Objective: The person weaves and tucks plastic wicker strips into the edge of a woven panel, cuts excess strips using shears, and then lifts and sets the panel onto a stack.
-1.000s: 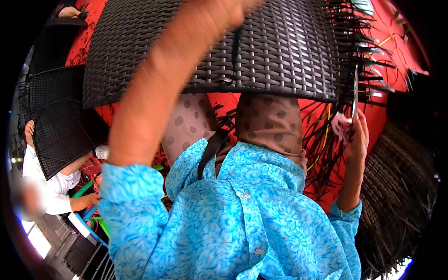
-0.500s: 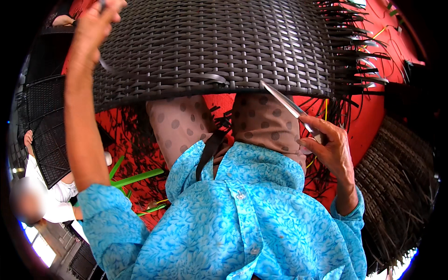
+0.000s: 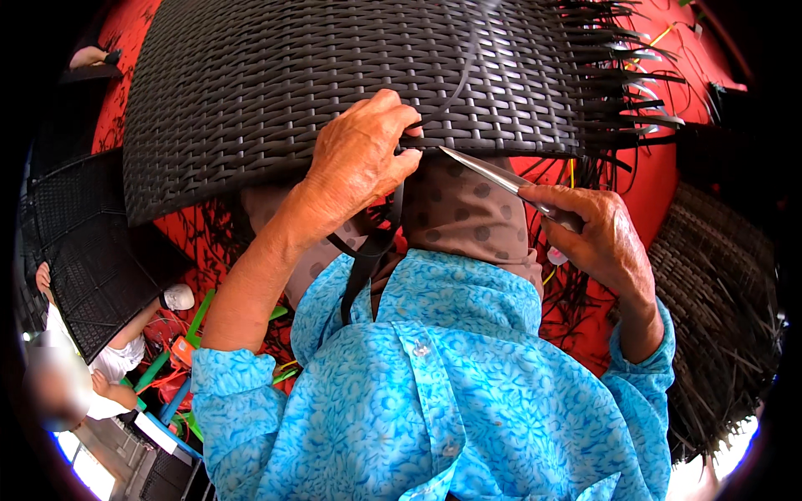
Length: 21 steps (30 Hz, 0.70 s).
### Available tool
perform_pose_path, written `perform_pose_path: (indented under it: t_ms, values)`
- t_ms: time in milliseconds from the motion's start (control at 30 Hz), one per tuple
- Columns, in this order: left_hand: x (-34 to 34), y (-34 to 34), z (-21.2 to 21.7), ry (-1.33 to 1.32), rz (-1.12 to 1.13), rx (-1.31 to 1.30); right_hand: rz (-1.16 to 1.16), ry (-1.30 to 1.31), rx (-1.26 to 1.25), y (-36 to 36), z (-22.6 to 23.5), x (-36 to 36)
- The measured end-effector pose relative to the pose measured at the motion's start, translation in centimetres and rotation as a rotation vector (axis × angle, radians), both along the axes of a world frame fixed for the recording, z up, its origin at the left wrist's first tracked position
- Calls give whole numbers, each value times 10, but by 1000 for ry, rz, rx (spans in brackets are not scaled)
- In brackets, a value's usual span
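Observation:
A dark woven strip panel point(image 3: 334, 75) lies across my knees, its near edge facing me. My left hand point(image 3: 355, 159) is at that edge, thumb and fingers pinched on a flat dark strip point(image 3: 468, 63), which curves up over the weave from the fingertips. My right hand point(image 3: 597, 234) grips a pointed metal tool point(image 3: 484, 169) with a long tapering blade. The blade's tip points left, close to the panel edge and just right of my left fingers. A dark band point(image 3: 359, 280) hangs below the left hand, over my lap.
Loose strip ends point(image 3: 618, 83) stick out from the panel's right side. The red floor point(image 3: 660, 200) is littered with dark offcuts. At right stands a dark bundle of strips point(image 3: 718, 292). On the left, another person point(image 3: 109, 376) sits by a dark woven panel point(image 3: 92, 250).
My left hand has come down from the upper left to the panel's near edge, beside the blade tip. The strip now arcs over the weave. The right hand keeps the pointed tool.

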<state>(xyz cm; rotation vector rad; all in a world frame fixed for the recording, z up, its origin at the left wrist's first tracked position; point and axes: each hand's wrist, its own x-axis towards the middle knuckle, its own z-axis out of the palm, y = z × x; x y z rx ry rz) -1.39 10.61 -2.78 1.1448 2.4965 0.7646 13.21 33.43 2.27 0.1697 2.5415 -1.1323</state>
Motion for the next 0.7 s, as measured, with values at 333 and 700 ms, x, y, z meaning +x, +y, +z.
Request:
perform_pose_path:
  t_ms: [333,700]
  values:
    - [-1,2,1,-59,-14,10,79,-24,-24,12,3,-9]
    - [9,6,-1,292,-110,-78,95,50,-2,19,-3,-22]
